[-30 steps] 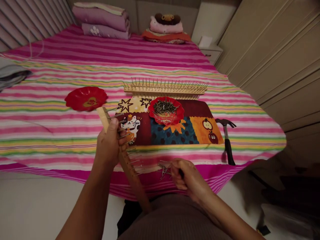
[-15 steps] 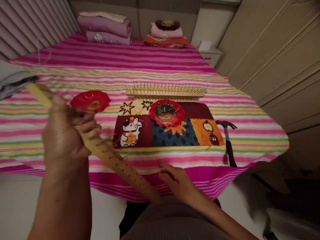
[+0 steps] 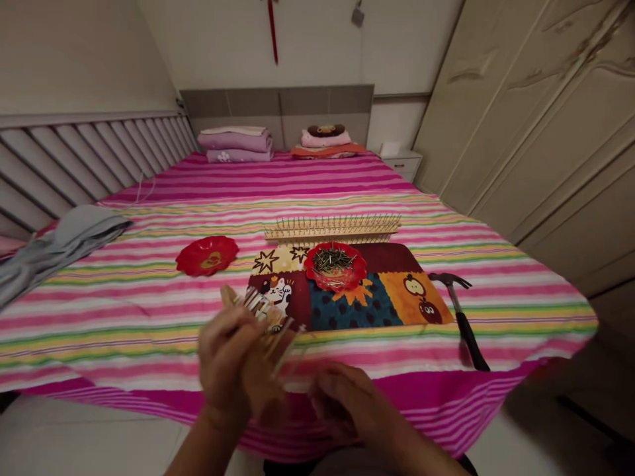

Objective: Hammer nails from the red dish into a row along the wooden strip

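Observation:
My left hand (image 3: 225, 357) is closed around a pale wooden strip (image 3: 262, 390) in front of me. Thin nails stick out from its right side, and motion blurs both strip and nails. To the right, near the bed's front edge, is my right hand (image 3: 347, 400), apart from the strip. Its fingers curl inward but are smeared, so I cannot tell whether they hold anything. Beyond the hands, a red scalloped dish (image 3: 360, 268) full of loose nails (image 3: 333, 258) rests on a patterned mat (image 3: 347, 311). Behind the dish lies a wooden piece (image 3: 327, 233) bristling with nails.
A claw hammer (image 3: 464, 324) with a black handle lies right of the mat. Another red dish (image 3: 208, 256) sits on the striped bedspread (image 3: 149, 311) at left. Grey clothing (image 3: 84, 228) lies far left; folded bedding (image 3: 235, 143) is stacked by the headboard (image 3: 322, 99).
My left hand has moved right and inward with the wooden strip, turning it so the nails show on its right side. My right hand has moved slightly lower. The view has tilted upward.

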Action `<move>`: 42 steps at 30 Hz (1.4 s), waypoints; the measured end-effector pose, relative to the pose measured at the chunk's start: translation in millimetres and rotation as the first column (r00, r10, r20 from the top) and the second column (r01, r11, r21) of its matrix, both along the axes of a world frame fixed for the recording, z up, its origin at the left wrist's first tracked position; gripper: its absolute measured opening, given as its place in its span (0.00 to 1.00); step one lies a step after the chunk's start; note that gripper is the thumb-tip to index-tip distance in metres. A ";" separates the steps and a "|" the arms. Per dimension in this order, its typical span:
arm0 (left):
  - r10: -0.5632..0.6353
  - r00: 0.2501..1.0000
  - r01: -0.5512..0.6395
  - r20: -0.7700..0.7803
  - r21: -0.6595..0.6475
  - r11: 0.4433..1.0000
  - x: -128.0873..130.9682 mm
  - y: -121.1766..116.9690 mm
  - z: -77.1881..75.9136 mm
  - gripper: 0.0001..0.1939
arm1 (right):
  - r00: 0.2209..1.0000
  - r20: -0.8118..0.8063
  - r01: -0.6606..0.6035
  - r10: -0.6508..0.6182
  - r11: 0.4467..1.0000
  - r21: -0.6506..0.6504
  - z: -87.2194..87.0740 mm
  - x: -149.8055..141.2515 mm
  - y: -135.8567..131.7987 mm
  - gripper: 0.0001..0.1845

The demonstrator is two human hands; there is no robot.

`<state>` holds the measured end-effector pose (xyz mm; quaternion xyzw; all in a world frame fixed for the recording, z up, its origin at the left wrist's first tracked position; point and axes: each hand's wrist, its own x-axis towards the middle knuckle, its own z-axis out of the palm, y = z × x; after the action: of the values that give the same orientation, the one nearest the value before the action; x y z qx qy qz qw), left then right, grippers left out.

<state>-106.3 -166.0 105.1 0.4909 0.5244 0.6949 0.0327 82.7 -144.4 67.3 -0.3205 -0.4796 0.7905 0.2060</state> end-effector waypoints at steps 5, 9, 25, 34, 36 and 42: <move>0.134 0.795 -0.078 -0.591 0.119 0.990 34.6 -5.0 -48.1 0.18 | 0.989 -0.140 -0.033 -0.038 0.881 -0.473 1.4 8.9 -4.8 0.24; 0.054 0.763 -0.091 -0.645 -0.025 0.996 52.1 -17.4 -82.6 0.25 | 0.982 -0.177 -0.070 -0.060 0.758 -0.648 -1.9 23.3 -4.4 0.25; 0.207 0.256 0.543 0.944 -0.317 0.778 -9.2 0.0 -97.5 0.13 | 0.980 0.116 0.198 -0.165 0.678 -0.708 -56.8 51.9 0.3 0.14; 0.012 0.274 0.217 0.962 -0.074 0.973 -39.4 19.3 -49.3 0.19 | 0.999 -0.004 0.025 -0.048 0.586 -0.810 -75.8 27.0 18.3 0.10; -0.045 0.415 0.171 0.909 -0.029 0.985 -49.7 17.6 -25.2 0.16 | 1.000 0.018 0.030 -0.026 0.639 -0.768 -78.9 12.3 24.1 0.13; 0.026 0.797 -0.037 0.603 0.006 0.999 -51.7 14.0 18.1 0.21 | 0.992 0.129 0.075 -0.006 0.836 -0.543 -86.6 -8.9 29.3 0.15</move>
<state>-158.0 -152.0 123.1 0.2360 0.4888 0.8199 0.1818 73.8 -115.1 -19.3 -0.4238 -0.2388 0.8688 0.0929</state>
